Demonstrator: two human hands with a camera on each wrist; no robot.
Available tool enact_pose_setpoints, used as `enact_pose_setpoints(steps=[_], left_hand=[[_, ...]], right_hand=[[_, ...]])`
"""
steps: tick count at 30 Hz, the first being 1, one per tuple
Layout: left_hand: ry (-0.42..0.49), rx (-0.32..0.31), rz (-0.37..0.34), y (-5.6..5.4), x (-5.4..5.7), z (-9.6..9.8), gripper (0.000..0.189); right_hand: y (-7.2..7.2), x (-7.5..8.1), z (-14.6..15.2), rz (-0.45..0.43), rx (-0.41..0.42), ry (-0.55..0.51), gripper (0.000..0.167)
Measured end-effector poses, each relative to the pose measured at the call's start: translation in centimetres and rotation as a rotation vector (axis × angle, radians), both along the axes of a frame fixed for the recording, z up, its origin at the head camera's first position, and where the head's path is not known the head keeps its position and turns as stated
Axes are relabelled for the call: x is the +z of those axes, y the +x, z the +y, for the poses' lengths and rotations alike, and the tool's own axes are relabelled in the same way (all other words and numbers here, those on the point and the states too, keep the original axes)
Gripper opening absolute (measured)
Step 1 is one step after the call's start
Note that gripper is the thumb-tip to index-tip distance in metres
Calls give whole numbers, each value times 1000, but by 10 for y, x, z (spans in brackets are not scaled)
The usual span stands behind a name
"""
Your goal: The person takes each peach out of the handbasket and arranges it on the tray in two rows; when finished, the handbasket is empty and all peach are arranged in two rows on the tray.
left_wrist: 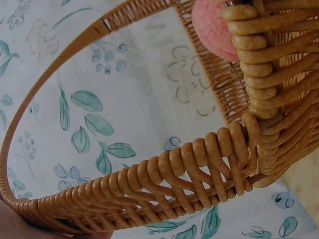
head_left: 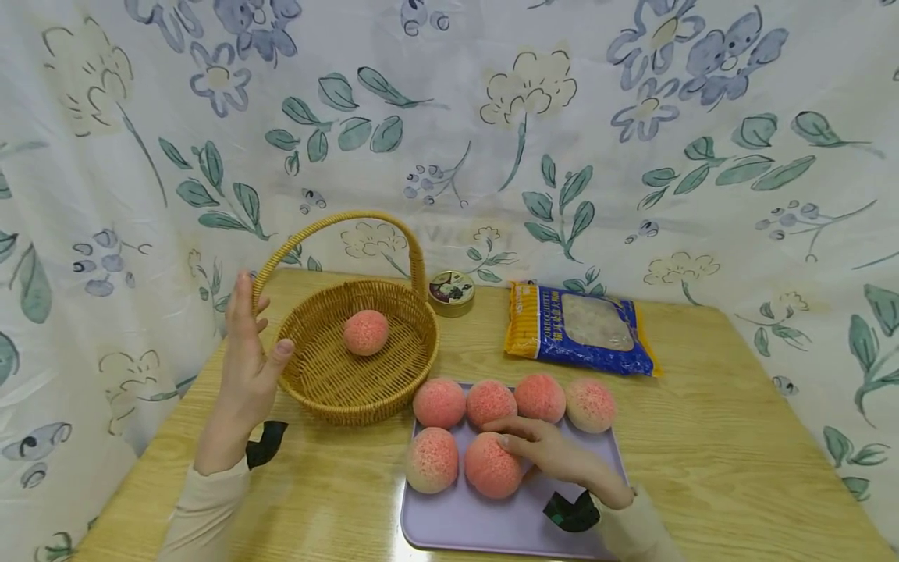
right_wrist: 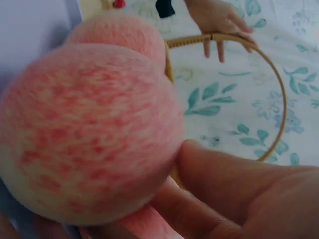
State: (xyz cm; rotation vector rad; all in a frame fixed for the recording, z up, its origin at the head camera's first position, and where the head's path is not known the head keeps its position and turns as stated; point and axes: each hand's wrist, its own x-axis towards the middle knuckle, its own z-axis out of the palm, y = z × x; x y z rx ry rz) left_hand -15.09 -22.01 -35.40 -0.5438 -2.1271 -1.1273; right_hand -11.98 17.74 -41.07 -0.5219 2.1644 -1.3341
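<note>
Pinkish, peach-like balls sit on a lilac tray [head_left: 449, 531] in two rows. On the front row, my right hand [head_left: 555, 451] grips a peach [head_left: 488, 468], its fingers and thumb curled around the right side; this peach [right_wrist: 89, 134] fills much of the right wrist view. Another peach [head_left: 430, 460] lies just left of it. My left hand [head_left: 247, 363] is held up beside the wicker basket [head_left: 337, 408], fingers straight against the left side of its tall handle [head_left: 316, 226]. One peach [head_left: 366, 332] lies inside the basket.
Several more peaches [head_left: 492, 403] line the tray's back edge. Behind the tray lies a blue and yellow pasta bag [head_left: 583, 328]. A small round tin [head_left: 452, 293] stands right of the basket. A floral curtain [head_left: 463, 117] hangs behind the wooden table [head_left: 723, 437].
</note>
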Motion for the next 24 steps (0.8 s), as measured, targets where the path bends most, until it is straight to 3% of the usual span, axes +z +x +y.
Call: enact_pose_setpoints(steps=[6,12,18,24], left_hand=[[3,4,-7,2,-1,-1,85],[10,1,-5,3,-1,0,84],[4,-9,-1,1,0,1,85],[8,-5,4,0,-1,1,85]], right_hand=[[-1,4,3,-23,-64,-21,33],[-1,8,3,-45,-59,-41,33],[-1,23,13,-26,-57,-10,40],[-13,39,16,18,-56,-4,45]])
